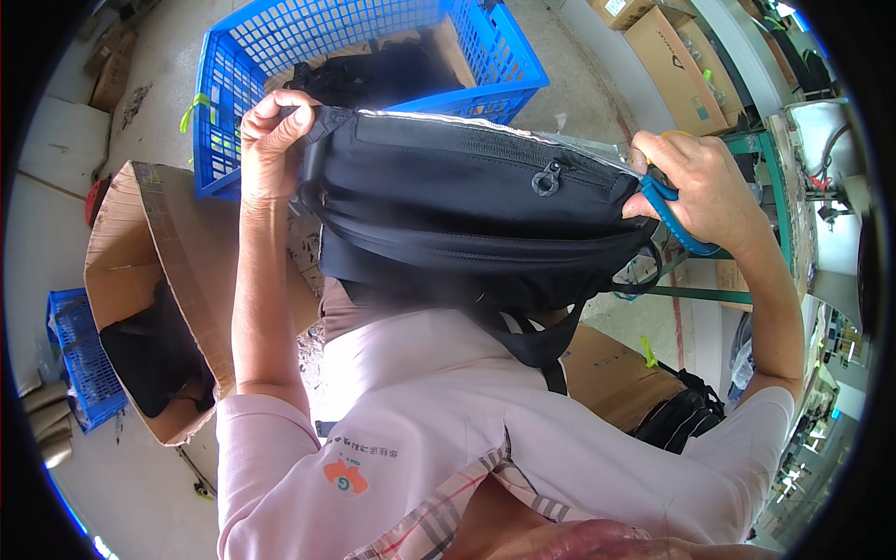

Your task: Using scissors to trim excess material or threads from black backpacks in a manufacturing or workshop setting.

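A black fabric bag hangs stretched between both hands in front of my body. It has a long zipper with a looped puller, and a pale strip runs along its upper edge. My left hand is closed, pinching the bag's upper left corner between thumb and fingers. At the opposite end, my right hand is closed around blue-handled scissors, and its fingers also meet the bag's upper right corner. The scissors' blades are mostly hidden by the hand and the bag edge. Black straps dangle below the bag.
Beyond the bag stands a blue plastic crate with dark items inside. An open cardboard box is at left, near a smaller blue crate. Another carton sits at lower right, and a green-framed bench is at right.
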{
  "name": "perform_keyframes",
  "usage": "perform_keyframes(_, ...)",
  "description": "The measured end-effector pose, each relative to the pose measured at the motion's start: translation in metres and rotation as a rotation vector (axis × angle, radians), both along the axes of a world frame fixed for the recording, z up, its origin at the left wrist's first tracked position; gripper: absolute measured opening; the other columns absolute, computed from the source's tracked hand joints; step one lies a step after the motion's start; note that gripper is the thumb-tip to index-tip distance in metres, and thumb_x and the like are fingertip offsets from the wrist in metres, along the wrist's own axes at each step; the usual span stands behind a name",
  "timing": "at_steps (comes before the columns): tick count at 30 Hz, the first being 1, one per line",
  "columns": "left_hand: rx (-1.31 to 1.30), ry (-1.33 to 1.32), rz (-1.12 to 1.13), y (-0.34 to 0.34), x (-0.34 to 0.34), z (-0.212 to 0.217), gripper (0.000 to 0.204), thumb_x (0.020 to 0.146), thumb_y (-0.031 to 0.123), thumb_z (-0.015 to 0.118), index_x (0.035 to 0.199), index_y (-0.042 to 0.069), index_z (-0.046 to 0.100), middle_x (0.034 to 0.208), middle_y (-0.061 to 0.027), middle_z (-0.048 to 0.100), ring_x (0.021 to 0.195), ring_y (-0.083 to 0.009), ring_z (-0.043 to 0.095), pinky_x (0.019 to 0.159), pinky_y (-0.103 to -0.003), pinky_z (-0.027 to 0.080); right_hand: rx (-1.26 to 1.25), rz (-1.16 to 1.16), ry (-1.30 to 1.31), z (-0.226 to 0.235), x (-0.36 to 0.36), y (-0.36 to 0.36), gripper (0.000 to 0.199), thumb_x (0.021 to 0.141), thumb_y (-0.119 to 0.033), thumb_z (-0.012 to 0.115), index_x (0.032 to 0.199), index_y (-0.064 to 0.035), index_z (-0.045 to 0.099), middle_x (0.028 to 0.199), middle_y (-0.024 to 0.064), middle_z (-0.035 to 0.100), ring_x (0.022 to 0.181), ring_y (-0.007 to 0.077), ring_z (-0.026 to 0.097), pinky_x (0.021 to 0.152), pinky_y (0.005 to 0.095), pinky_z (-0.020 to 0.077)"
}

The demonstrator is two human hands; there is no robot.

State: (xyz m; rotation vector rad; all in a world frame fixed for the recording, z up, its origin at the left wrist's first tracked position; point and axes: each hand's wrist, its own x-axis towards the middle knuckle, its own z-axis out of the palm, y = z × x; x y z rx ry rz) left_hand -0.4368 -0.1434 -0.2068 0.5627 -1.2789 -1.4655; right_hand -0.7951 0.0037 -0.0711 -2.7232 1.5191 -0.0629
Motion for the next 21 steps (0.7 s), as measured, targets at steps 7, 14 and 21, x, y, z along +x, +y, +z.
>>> perform_keyframes(7,-0.017,0.008,0.01,0.004,-0.002,0.009,0.013,0.073,0.01,0.065,0.08,0.002,0.058,0.079,-0.0063,0.061,0.073,-0.0123,0.056,0.071,-0.024,0.044,0.018,-0.04,-0.004,0.014,0.014,-0.003,0.057,0.058,-0.046,0.07,0.092,-0.0044,0.05,0.07,0.0092,0.05,0.062,0.0251,0.052,0.057,0.0346,0.0405)
perform_keyframes(14,-0.089,-0.026,0.008,0.005,-0.003,0.011,0.014,0.073,0.011,0.065,0.081,0.002,0.058,0.08,-0.0086,0.062,0.074,-0.0138,0.057,0.072,-0.025,0.044,-0.035,0.012,0.031,0.009,0.021,-0.012,0.056,0.06,-0.05,0.067,0.09,-0.0059,0.05,0.069,0.0081,0.05,0.063,0.0247,0.052,0.056,0.0348,0.0408)
perform_keyframes(21,-0.075,0.0,0.01,0.009,-0.001,0.009,0.015,0.074,0.012,0.065,0.08,0.001,0.057,0.081,-0.0102,0.062,0.074,-0.0144,0.057,0.073,-0.025,0.044,-0.027,0.062,0.016,0.002,0.021,-0.015,0.05,0.063,-0.048,0.065,0.086,-0.0055,0.049,0.064,0.0076,0.051,0.056,0.0233,0.052,0.051,0.0323,0.0408)
